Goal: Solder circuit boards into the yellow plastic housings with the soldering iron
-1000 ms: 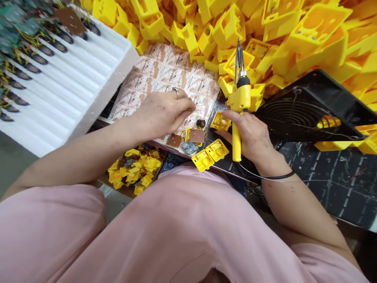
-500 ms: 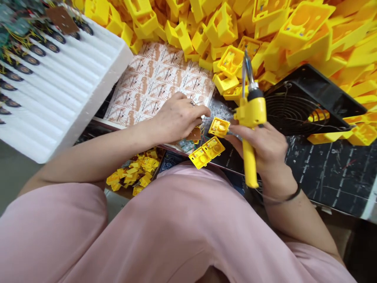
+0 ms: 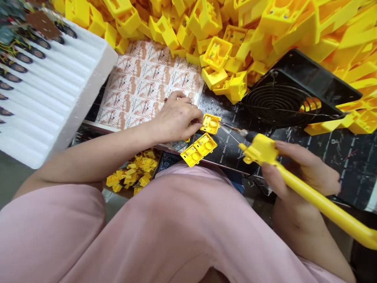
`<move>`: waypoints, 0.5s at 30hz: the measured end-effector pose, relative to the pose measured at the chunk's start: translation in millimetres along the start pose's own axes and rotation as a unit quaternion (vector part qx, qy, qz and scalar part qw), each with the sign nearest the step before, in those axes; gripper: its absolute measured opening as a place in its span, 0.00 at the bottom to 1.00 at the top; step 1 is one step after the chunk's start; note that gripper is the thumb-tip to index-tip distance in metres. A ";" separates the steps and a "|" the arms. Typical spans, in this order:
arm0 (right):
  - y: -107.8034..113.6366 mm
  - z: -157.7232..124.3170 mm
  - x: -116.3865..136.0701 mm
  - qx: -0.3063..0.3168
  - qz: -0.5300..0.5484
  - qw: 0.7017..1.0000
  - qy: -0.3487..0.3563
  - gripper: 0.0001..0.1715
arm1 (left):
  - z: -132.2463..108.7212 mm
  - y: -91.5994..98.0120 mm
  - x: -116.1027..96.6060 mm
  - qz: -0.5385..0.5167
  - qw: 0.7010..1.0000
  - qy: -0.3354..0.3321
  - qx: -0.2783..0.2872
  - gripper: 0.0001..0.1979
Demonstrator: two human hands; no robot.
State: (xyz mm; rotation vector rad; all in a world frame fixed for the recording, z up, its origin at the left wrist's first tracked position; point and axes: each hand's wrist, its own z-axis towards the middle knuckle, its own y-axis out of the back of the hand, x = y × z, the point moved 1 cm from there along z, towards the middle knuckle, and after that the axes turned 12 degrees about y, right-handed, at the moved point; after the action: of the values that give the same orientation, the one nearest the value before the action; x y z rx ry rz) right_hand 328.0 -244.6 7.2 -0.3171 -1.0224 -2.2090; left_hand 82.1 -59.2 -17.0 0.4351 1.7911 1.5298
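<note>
My right hand (image 3: 297,169) grips a yellow soldering gun (image 3: 262,148), its fingers wrapped about the body. The gun's metal tip and thin feed tube point left, reaching the right edge of a small yellow plastic casing (image 3: 211,124). At that casing's left edge my left hand (image 3: 180,118) is closed, thumb and forefinger pinched together; what lies between them is hidden. Two more open yellow casings (image 3: 198,149), joined side by side, lie just below at the bench edge. Part of a green circuit board (image 3: 178,146) shows under my left hand.
A large heap of yellow plastic housings (image 3: 188,23) fills the back. A black fan (image 3: 277,104) leans at the right. White foam tray (image 3: 79,74) with wired boards stands left, beside printed sheets (image 3: 126,86). Below the bench is a box of small yellow parts (image 3: 134,171).
My right hand has swung the soldering gun from upright to pointing left, its tip now at the small casing. My left fingers have closed in on that casing; the brown board there is now hidden.
</note>
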 end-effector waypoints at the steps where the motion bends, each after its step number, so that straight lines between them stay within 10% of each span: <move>1: -3.7 0.4 -5.0 0.011 0.003 0.999 0.036 0.33 | 0.6 -0.1 -1.2 0.002 1.000 0.000 0.001 0.13; 15: -23.8 31.1 -7.4 0.080 0.021 0.977 0.197 0.19 | 1.2 -5.3 -10.3 0.068 0.997 -0.020 -0.017 0.16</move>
State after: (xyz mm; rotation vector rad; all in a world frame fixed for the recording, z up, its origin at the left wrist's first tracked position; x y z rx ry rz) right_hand 315.8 -206.7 10.5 0.1668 -0.9510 -2.0264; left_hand 91.0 -66.4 -18.9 0.5769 1.7330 1.6313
